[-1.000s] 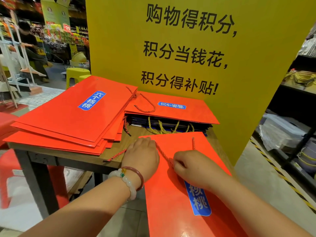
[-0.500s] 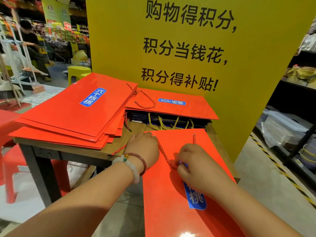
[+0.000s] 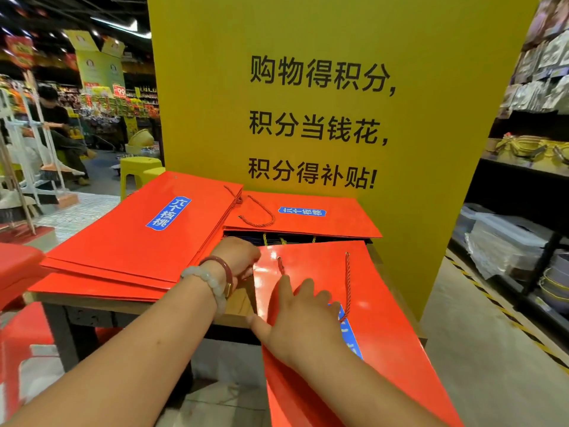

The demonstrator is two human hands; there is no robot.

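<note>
- A stack of flat red paper bags lies on the left of the wooden table, apart from the one being worked on.
- The left hand has its fingers curled and seems to pinch the top-left corner of the flat glossy red paper bag.
- The right hand lies spread flat on that bag and grips nothing, with its forefinger by the twisted red cord handle.
- The bag overhangs the table's near edge. It is probably light, slick and easily creased, so take it by the edges or the cord.
</note>
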